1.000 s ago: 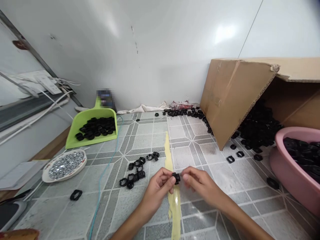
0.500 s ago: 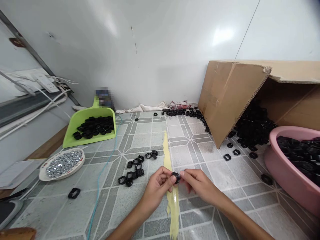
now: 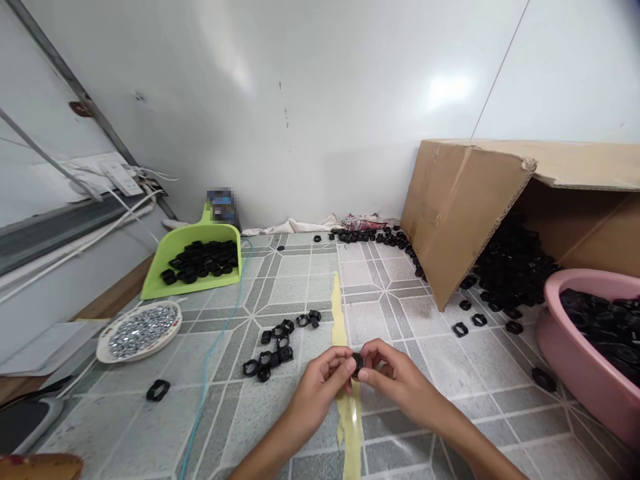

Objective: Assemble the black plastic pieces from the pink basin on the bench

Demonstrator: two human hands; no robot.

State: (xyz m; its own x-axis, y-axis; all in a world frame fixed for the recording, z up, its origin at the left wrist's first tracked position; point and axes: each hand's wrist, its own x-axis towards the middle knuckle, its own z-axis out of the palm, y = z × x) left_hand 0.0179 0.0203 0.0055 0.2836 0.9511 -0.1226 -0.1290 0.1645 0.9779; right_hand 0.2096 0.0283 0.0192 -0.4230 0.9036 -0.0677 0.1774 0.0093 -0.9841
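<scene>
A small round black plastic ring [image 3: 358, 364] is pinched between my two hands above the yellow tape strip [image 3: 353, 427]. My left hand [image 3: 327, 381] grips its left side with thumb and fingers. On the right side, the thumb and fingertips of my right hand [image 3: 393, 375] close on the ring as well. My fingers cover part of it, so whether a smaller piece sits in it cannot be made out. Left of my hands, a loose group of black rings [image 3: 270, 353] lies on the tiled surface.
A green dustpan [image 3: 165, 260] with black rings and a white plate [image 3: 173, 333] of shiny small pieces stand left. A blue cord [image 3: 213, 353] runs past them. To the right are a cardboard box [image 3: 440, 220] spilling black rings and a pink basin [image 3: 553, 327] full of them.
My right hand has closed in on the ring, its fingers now against the right side. The ring has turned between my fingers. The whole view has shifted slightly.
</scene>
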